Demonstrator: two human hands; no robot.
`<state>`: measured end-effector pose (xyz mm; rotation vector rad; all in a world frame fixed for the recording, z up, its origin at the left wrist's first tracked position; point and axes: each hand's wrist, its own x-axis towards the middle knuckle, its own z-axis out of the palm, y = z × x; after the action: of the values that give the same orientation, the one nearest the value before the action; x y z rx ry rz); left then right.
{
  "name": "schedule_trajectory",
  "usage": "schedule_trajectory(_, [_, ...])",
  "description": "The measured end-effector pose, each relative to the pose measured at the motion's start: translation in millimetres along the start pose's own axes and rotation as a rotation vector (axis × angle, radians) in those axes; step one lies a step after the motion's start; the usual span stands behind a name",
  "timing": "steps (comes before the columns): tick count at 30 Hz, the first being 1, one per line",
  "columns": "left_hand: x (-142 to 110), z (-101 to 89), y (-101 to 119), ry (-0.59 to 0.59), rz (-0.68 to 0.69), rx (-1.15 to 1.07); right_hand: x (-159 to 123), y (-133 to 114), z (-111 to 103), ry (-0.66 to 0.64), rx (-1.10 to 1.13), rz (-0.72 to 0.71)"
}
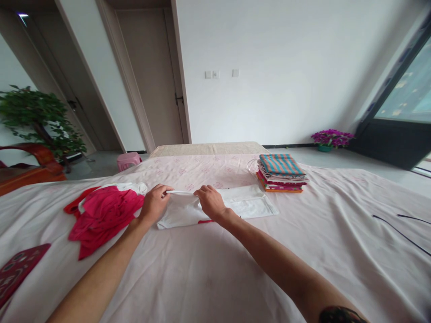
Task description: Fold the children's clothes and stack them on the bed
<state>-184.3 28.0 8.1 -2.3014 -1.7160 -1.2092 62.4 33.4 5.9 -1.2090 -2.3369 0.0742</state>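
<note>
Centrally, the left fingers (pixel 165 194) and right fingers (pixel 198 194) pinch the white garment's (pixel 249 202) far edge. Folded cloths (pixel 282 172) lie stacked to the right.

A person's left hand (pixel 155 204) and right hand (pixel 210 201) are bare, as are the slim left forearm (pixel 109 260) and right forearm (pixel 269 251), each widening toward the near edge. At near right, a dark patch (pixel 340 315) with a rounded outline and a mottled, multicolored pattern marks the right arm; whether it is a tattoo or something worn is unclear.
</note>
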Motion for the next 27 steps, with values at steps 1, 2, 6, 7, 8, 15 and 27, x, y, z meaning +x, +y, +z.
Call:
schedule_trajectory(1, [-3,-2.4,2,0.013,0.049,0.041,-2,-1,-2,-0.007,-0.060,-0.014])
schedule_trajectory(2, [-6,-4.7,2,0.023,0.099,0.086,-5,-2,-3,-0.014,-0.106,-0.032])
schedule_trajectory(6, [-26,-12.7,1,-0.007,0.257,0.237,-16,-1,1,-0.058,-0.155,-0.148])
schedule_trajectory(7, [-32,-14.1,0,-0.034,0.288,0.253,-19,0,4,-0.073,-0.143,-0.172])
schedule_trajectory(8, [-36,-15.2,-2,-0.060,0.315,0.258,-21,1,7,-0.087,-0.129,-0.190])
schedule_trajectory(15, [-50,-15.5,-6,-0.107,0.367,0.249,-25,4,19,-0.115,-0.068,-0.228])
schedule_trajectory(27, [-53,-13.7,5,-0.148,0.508,0.344,-19,-9,17,-0.126,-0.114,-0.198])
